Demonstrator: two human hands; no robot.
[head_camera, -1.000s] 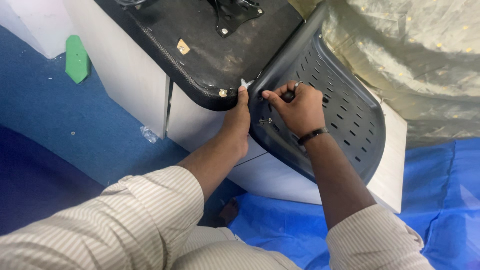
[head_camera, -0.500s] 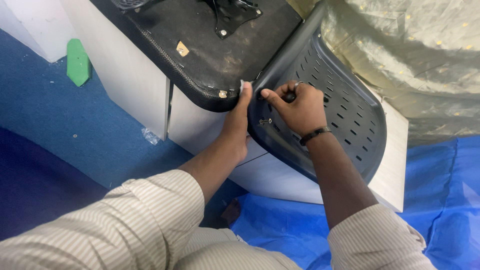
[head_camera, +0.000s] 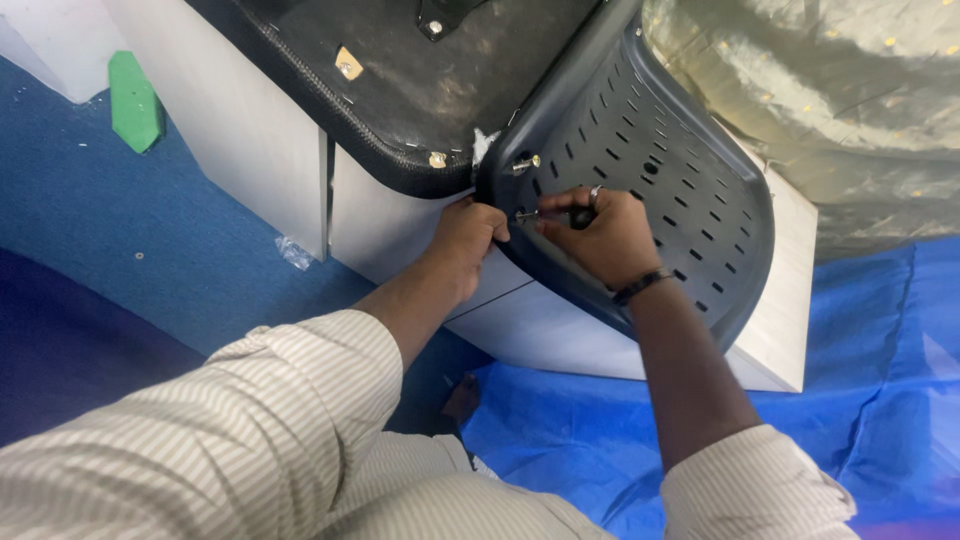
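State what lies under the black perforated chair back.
Under the chair back shows a white board, resting over blue sheeting. The board's middle is covered by the shell and the right hand.

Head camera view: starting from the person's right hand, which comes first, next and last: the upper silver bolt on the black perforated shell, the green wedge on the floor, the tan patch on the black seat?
From the right hand:
1. Upper silver bolt, just above-left on the black perforated shell.
2. Tan patch, farther up-left on the black seat.
3. Green wedge, far left on the floor.
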